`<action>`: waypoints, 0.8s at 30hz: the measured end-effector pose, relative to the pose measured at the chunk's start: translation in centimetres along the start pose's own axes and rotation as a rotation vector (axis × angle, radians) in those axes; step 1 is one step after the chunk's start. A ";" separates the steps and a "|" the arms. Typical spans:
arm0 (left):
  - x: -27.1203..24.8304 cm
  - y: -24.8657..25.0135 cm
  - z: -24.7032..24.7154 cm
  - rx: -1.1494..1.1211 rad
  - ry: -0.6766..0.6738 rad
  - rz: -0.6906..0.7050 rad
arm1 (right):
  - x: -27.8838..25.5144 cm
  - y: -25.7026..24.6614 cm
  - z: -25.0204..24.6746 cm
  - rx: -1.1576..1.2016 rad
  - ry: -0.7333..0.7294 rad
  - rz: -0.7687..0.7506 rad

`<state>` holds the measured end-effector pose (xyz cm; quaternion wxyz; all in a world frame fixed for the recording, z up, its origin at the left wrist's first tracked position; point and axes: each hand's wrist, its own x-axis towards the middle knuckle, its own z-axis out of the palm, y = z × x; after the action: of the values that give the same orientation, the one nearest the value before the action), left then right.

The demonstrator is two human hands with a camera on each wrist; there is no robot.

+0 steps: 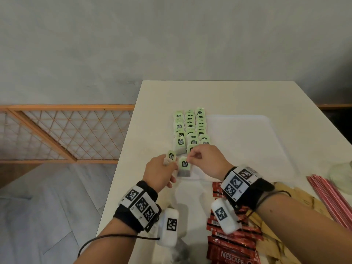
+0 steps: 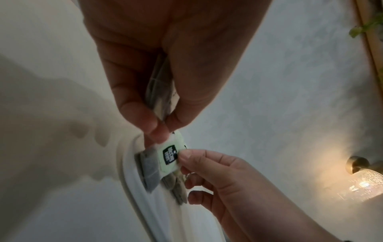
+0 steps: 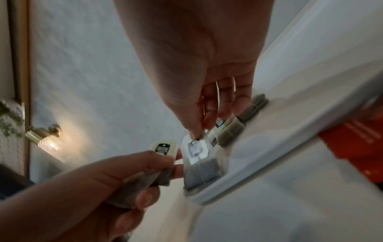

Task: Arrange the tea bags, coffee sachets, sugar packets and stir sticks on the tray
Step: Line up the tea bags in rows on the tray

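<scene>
A white tray (image 1: pixel 247 130) lies on the cream table. Three rows of green-tagged tea bags (image 1: pixel 190 128) fill its left side. My right hand (image 1: pixel 190 154) pinches the green tag of one tea bag (image 1: pixel 184 165), whose pouch rests at the tray's near left corner (image 2: pixel 132 180). The right wrist view shows that tag (image 3: pixel 196 149) under my right hand (image 3: pixel 199 134), with the pouch against the tray rim (image 3: pixel 248 176). My left hand (image 1: pixel 167 164) hovers just left of it and grips a small bunch of tea bags (image 1: pixel 170 158), seen between its thumb and fingers (image 2: pixel 159 91).
Red coffee sachets (image 1: pixel 228 241) lie near me under my right wrist. Brown sugar packets (image 1: pixel 297 202) and red-and-white stir sticks (image 1: pixel 331 199) sit to their right. A pale round object (image 1: pixel 342 174) stands at the right edge. The table's left edge (image 1: pixel 122 159) drops to the floor beside an orange lattice rail (image 1: pixel 66 134).
</scene>
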<state>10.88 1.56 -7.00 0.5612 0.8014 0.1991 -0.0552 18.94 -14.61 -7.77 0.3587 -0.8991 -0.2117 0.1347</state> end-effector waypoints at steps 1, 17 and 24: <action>0.4 -0.2 -0.3 -0.004 0.006 -0.010 | 0.5 0.0 0.2 -0.025 0.021 -0.006; 1.5 1.2 -1.1 -0.197 -0.021 -0.008 | 3.8 -0.2 -0.1 0.042 0.238 -0.082; 0.5 2.9 0.5 -0.196 -0.103 0.045 | -0.1 -0.7 -1.0 0.286 0.193 -0.124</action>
<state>12.45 0.41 -4.80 0.6475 0.7431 0.1565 -0.0638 19.09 -14.76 -6.50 0.5091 -0.8329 -0.2100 0.0539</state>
